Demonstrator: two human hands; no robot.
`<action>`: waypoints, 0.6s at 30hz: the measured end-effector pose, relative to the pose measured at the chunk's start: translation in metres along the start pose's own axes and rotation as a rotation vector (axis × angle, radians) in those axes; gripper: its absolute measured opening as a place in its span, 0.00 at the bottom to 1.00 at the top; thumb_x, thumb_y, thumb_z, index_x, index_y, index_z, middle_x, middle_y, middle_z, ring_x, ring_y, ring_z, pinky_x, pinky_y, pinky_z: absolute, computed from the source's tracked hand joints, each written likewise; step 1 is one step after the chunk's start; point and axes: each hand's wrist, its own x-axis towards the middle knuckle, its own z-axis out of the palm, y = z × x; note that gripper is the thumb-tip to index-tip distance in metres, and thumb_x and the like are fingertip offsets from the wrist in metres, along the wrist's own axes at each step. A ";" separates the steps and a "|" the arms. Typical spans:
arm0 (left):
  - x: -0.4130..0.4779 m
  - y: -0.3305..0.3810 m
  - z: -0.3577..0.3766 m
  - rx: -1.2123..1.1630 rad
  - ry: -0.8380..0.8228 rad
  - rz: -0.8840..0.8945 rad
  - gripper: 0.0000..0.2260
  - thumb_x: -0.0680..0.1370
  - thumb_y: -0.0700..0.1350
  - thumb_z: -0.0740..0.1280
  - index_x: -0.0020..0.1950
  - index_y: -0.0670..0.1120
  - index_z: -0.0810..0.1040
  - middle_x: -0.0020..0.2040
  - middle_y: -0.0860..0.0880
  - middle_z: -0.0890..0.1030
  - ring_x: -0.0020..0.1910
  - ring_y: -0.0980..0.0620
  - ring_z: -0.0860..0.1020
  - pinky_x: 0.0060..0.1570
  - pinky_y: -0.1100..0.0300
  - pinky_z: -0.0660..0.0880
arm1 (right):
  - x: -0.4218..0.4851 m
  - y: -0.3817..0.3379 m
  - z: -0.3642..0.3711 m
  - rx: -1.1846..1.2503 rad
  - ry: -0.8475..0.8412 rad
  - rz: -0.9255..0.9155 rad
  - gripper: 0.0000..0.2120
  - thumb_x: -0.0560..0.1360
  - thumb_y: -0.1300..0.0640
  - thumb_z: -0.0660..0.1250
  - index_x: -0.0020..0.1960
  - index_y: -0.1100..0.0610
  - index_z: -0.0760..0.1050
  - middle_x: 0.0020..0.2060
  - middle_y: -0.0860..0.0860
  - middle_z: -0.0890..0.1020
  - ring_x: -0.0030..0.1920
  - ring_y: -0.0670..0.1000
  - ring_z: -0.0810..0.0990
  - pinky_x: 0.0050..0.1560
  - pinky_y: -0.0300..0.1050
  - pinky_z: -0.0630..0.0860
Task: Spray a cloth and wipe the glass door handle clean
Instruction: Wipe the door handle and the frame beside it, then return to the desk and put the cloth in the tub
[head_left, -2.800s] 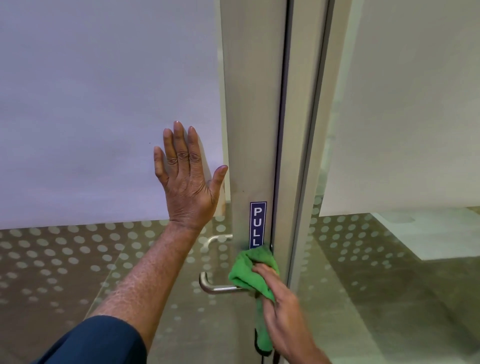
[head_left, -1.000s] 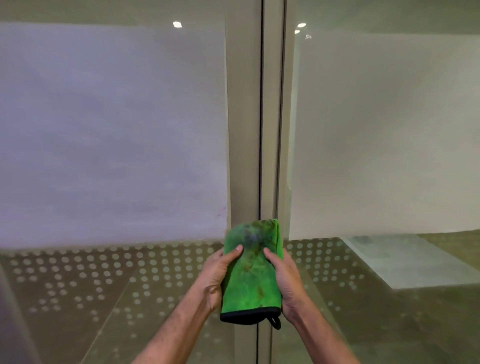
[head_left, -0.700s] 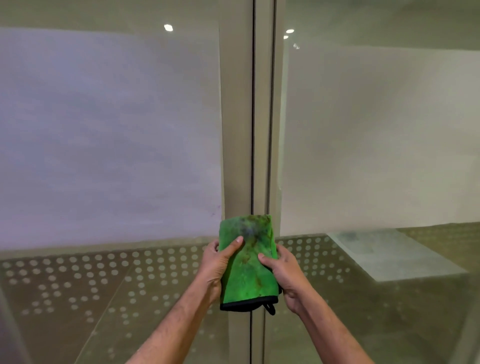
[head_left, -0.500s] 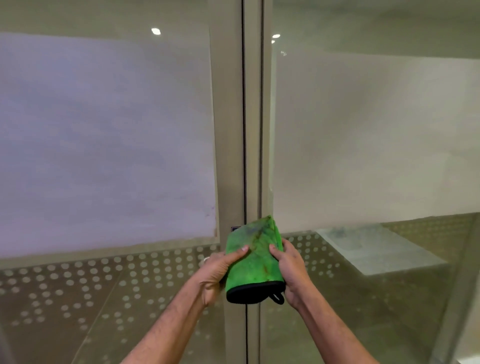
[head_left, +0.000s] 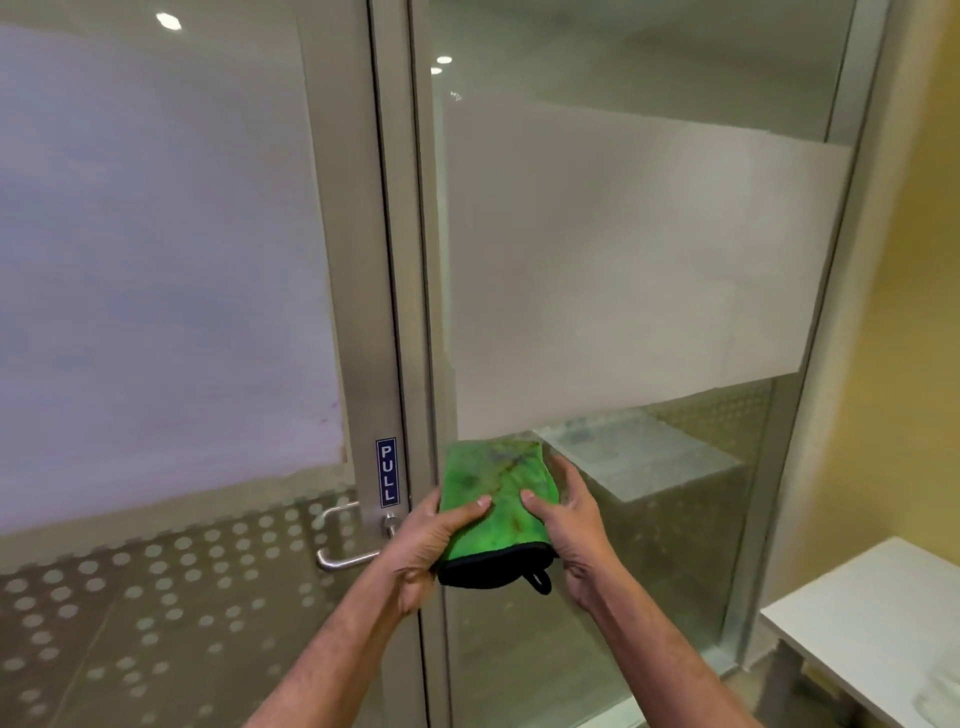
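1. Holding the green cloth (head_left: 496, 512) flat between both hands, I have my left hand (head_left: 423, 545) curled around its left edge and my right hand (head_left: 569, 525) around its right edge, thumbs pressed on top, fingers wrapped underneath.
2. A few seconds ago my right hand was rubbing this cloth along the door handle (head_left: 345, 543) while my left palm braced the glass; now both hands are off the door and the cloth is lifted clear.
3. The handle sits at about nine o'clock from the cloth, just beside my left wrist, below the PULL sticker (head_left: 387, 472).
4. Dark smudges show across the cloth's face, so I judge the wipe has picked up dirt.
5. I reckon I am checking or refolding it, the wiping likely near done.
6. No spray bottle is in view.
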 end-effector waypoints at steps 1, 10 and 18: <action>0.000 -0.003 0.007 0.023 -0.048 -0.008 0.25 0.73 0.39 0.78 0.70 0.43 0.78 0.58 0.42 0.88 0.55 0.44 0.88 0.47 0.56 0.86 | -0.001 -0.003 -0.006 0.010 0.037 -0.040 0.29 0.77 0.71 0.71 0.72 0.48 0.72 0.60 0.50 0.84 0.48 0.47 0.89 0.41 0.40 0.84; 0.008 -0.028 0.094 0.068 -0.125 0.153 0.41 0.67 0.38 0.79 0.78 0.55 0.71 0.71 0.48 0.81 0.66 0.48 0.82 0.66 0.56 0.78 | -0.027 -0.050 -0.107 -0.099 -0.030 0.121 0.27 0.72 0.53 0.79 0.69 0.49 0.77 0.57 0.56 0.86 0.49 0.53 0.88 0.41 0.43 0.81; 0.021 -0.071 0.227 0.255 -0.366 0.171 0.39 0.69 0.17 0.68 0.76 0.43 0.70 0.69 0.41 0.79 0.65 0.48 0.81 0.65 0.53 0.78 | -0.056 -0.114 -0.277 -0.329 -0.167 0.122 0.42 0.68 0.66 0.81 0.76 0.51 0.67 0.65 0.56 0.79 0.62 0.58 0.83 0.56 0.53 0.84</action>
